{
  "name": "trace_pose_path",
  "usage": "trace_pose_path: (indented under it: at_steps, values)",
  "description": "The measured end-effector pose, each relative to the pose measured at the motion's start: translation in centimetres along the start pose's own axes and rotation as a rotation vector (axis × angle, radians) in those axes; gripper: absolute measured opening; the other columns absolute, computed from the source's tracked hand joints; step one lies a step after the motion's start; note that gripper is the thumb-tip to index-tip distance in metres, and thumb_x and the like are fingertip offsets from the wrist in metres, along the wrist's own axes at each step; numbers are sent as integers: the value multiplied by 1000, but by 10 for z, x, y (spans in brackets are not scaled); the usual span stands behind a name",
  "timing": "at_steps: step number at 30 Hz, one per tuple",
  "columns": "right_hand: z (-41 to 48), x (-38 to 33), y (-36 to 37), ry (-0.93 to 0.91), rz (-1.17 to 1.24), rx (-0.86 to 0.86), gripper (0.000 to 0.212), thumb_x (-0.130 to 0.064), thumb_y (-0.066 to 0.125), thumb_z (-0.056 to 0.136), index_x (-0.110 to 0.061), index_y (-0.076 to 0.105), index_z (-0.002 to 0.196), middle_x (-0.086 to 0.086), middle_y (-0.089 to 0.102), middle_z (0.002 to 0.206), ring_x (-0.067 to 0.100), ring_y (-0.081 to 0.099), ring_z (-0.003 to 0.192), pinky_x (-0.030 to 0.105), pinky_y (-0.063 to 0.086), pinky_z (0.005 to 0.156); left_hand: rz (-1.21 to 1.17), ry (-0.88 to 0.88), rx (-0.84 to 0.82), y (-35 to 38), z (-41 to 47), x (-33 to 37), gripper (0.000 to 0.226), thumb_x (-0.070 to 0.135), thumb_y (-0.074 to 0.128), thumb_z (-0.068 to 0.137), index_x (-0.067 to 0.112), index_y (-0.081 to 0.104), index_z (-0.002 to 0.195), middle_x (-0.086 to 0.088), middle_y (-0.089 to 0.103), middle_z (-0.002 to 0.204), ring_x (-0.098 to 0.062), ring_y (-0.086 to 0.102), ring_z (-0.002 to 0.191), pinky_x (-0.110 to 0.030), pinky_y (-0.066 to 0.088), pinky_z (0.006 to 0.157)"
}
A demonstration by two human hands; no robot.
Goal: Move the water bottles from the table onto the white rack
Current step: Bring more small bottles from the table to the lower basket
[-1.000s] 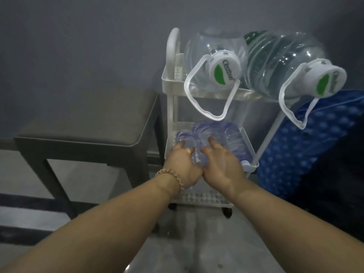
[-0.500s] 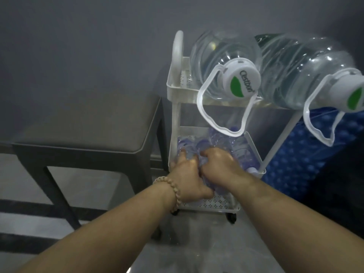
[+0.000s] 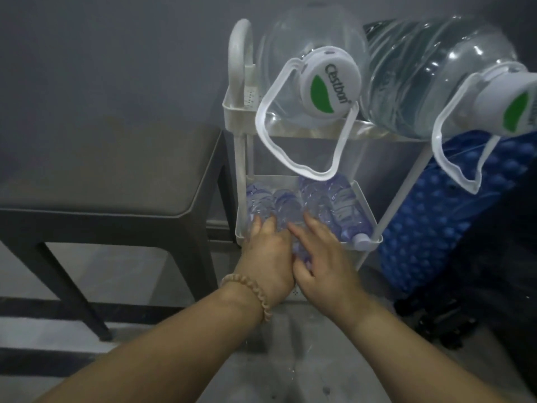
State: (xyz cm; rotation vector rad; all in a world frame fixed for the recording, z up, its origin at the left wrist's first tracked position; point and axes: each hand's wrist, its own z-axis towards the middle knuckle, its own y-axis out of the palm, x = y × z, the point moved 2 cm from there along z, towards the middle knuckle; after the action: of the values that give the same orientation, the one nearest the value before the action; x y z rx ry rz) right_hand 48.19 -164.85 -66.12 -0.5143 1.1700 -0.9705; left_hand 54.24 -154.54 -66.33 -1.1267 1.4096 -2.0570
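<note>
Pressed left hand and right hand side by side, fingers straight and loosely spread, gripping nothing, onto the small water bottles. Found those packed on their sides in the middle shelf of the white rack. Saw two big jugs lying on the top shelf, caps outward. Noted a dark table just left of the rack.

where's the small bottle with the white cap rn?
Head view: the small bottle lies on its side in the white rack, tray below the top one, front-right corner, just right of the right hand.
</note>
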Motion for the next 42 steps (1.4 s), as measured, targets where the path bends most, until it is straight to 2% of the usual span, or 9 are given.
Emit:
trace_pose_path:
  at_steps: [5,9,16,19,23,28,32,37,42]
  values:
    - [-19,12,16,-161,-140,82,57,-20,59,88,-20,38,141,13,32,150,29,26,139,43,26,111,23,216,176,10,-26,-8,50,12,64,83,-4,50,129,-27,40,140,-45,27,135,-59,29,107]
    - [-17,16,20,-238,-203,126,67,-13,65,82,-20,33,142,16,36,147,32,32,136,46,32,109,233,385,83,13,-34,-26,71,22,70,76,-4,41,136,-25,39,142,-43,27,136,-58,32,105]
    - [-13,18,24,-224,-238,162,68,-1,69,78,-9,39,138,21,40,143,41,34,133,52,35,105,441,532,129,0,2,-23,43,8,46,91,-6,45,131,-28,48,133,-47,36,129,-59,35,101]
    - [-9,16,30,-175,-286,177,68,3,72,76,-6,43,136,21,42,142,44,36,131,57,41,99,604,588,159,-2,13,-24,47,17,32,93,-2,43,134,-24,49,133,-44,37,129,-55,34,105]
    - [4,13,38,-132,-352,158,75,3,75,73,-8,42,139,19,43,142,45,36,130,56,42,99,787,474,185,-2,16,-35,53,31,32,95,7,34,142,-18,41,144,-38,29,136,-56,18,112]
    - [24,17,42,-47,-516,145,71,-12,63,81,-16,32,144,18,35,148,44,33,133,67,27,103,713,293,233,5,24,-32,56,31,42,96,5,29,143,-29,38,141,-44,29,135,-53,2,113]
    - [34,19,50,25,-548,167,69,-16,66,80,-12,37,142,22,34,147,45,32,133,68,22,105,640,270,226,10,24,-32,52,21,35,93,1,33,140,-31,42,137,-42,40,128,-49,10,115]
    - [41,34,62,54,-707,-13,88,-49,51,88,-19,-4,149,19,-4,157,38,0,142,61,-2,111,559,261,212,13,23,-32,55,19,24,94,-2,21,144,-29,34,144,-39,30,135,-47,9,116]
    - [38,32,65,23,-707,-19,92,-53,51,86,-19,-6,150,21,0,156,39,0,142,57,-8,112,631,208,223,15,22,-33,63,26,23,87,1,16,145,-28,30,146,-40,26,137,-47,-1,115]
